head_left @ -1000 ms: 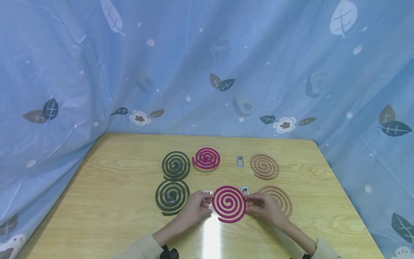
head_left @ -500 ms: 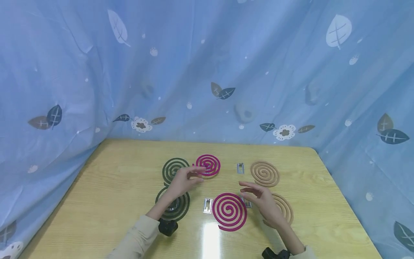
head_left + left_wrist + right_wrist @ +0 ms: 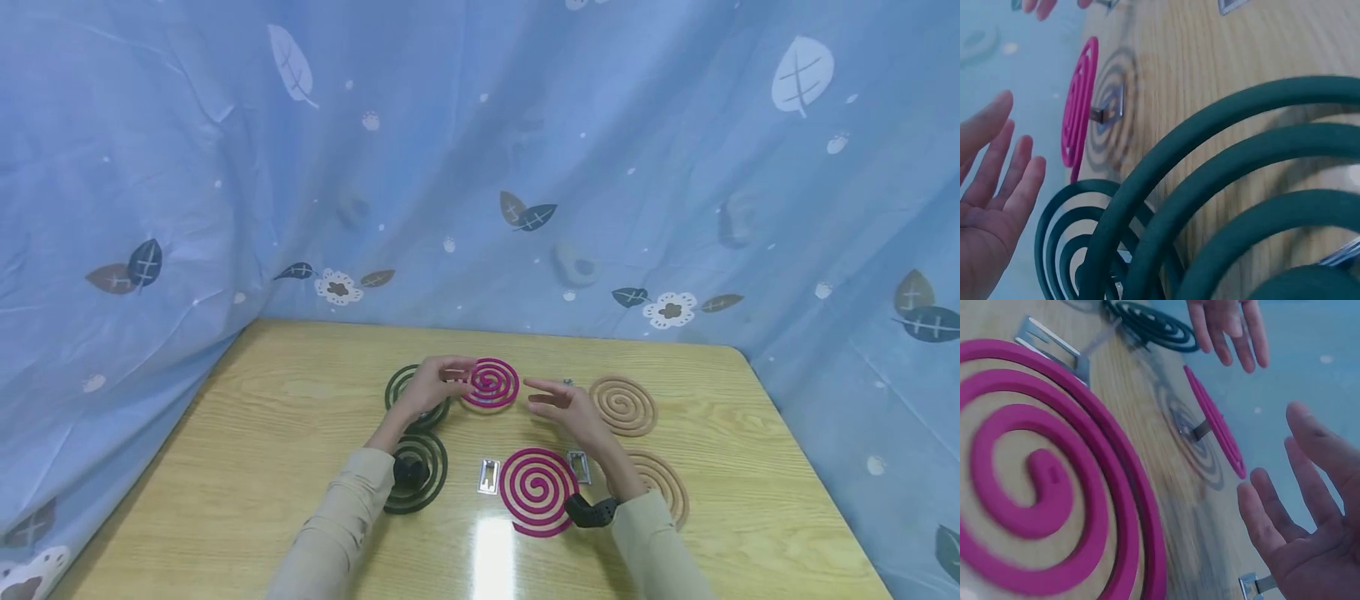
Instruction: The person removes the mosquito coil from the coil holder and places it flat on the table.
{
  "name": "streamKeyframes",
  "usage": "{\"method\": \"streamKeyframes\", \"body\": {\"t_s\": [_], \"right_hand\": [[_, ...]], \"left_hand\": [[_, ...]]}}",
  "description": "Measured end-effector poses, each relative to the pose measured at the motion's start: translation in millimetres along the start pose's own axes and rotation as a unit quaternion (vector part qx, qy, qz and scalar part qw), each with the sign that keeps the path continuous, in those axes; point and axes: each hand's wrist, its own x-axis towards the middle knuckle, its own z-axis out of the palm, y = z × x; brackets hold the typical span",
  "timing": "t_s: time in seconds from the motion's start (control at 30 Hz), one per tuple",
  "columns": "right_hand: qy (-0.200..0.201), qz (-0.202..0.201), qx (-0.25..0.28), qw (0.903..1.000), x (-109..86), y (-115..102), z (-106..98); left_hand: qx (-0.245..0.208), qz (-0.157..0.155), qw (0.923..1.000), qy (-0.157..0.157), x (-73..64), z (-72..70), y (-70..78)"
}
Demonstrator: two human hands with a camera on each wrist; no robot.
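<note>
My left hand (image 3: 435, 382) hovers with extended fingers just left of the far magenta mosquito coil (image 3: 490, 384). On the other side of that coil is my right hand (image 3: 568, 410), its fingers also extended and pointing left. Neither hand holds anything. The left wrist view shows this magenta coil (image 3: 1079, 106) raised off the table on a small metal stand (image 3: 1110, 109), its shadow beneath. Closer to me lies a second magenta coil (image 3: 538, 483), partly covered by the right wrist's camera. Part of the far green coil (image 3: 395, 392) is hidden behind my left hand.
A near green coil (image 3: 441, 467) is overlapped by the left wrist's camera. Two tan coils, one far (image 3: 622, 406) and one near (image 3: 667, 483), lie at right. Flat metal stands flank the near magenta coil, left (image 3: 489, 477) and right (image 3: 581, 468). A blue curtain (image 3: 480, 167) hangs behind.
Both hands have let go of the near magenta coil and moved away from me, to either side of the far magenta coil. The near magenta coil stays where it was.
</note>
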Motion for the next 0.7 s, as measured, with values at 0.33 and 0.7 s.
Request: {"method": "streamKeyframes", "body": {"t_s": [0.33,0.7], "right_hand": [[0.009,0.033,0.028,0.999,30.5,5.1,6.9],[0.023,0.071,0.031,0.9967,49.5,10.0,5.0]], "left_hand": [[-0.006,-0.036,0.9993,0.001,12.9,3.4,-2.3],[0.005,-0.048,0.9988,-0.003,14.6,3.5,-1.6]]}}
